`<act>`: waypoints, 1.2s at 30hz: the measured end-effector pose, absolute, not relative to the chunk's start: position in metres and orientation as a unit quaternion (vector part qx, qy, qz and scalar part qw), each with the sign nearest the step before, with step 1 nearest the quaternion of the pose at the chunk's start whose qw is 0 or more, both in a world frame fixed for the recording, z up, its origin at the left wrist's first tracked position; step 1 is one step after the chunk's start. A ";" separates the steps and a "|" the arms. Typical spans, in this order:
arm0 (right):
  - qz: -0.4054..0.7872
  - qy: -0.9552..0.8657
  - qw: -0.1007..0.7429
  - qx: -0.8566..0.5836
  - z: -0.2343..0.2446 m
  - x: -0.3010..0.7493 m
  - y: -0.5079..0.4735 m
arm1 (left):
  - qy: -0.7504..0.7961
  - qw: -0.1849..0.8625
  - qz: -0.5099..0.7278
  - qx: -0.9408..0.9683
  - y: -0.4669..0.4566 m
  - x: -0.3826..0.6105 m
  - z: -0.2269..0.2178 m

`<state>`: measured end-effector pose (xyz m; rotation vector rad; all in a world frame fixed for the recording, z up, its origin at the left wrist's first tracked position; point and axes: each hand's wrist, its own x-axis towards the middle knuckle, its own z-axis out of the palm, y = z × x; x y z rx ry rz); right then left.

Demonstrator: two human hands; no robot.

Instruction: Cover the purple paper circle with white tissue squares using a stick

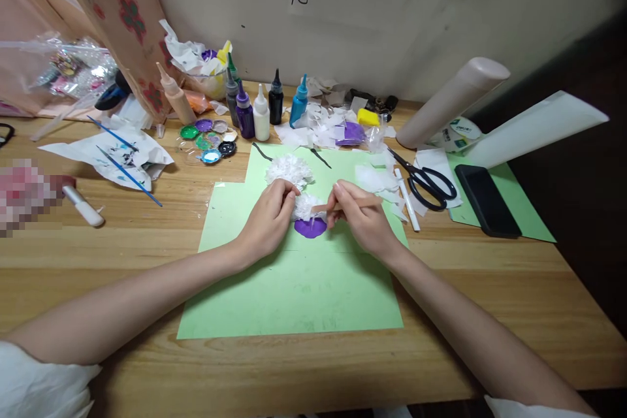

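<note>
Stick (pixel 320 208) pinched in my right hand (pixel 356 214), tip at three o'clock of white fluff (pixel 304 206). Left hand (pixel 270 217) touches fluff from nine o'clock; can't tell if it grips. Purple round (pixel 311 229) shows at six o'clock. Best press softly, I think, keeping fluff still.

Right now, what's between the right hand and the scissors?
Between the right hand and scissors, the head view shows a white pen and paper scraps.

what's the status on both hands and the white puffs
Right hand holds stick, tip at lower puff. Left hand at its left edge. Scissors off right, out of the way.
</note>
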<state>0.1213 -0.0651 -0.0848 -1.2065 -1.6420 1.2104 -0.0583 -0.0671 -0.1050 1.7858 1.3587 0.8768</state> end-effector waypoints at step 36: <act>0.432 -0.648 0.406 -0.478 -0.090 0.105 -0.069 | 0.512 0.330 0.297 0.736 -0.070 -0.057 -0.103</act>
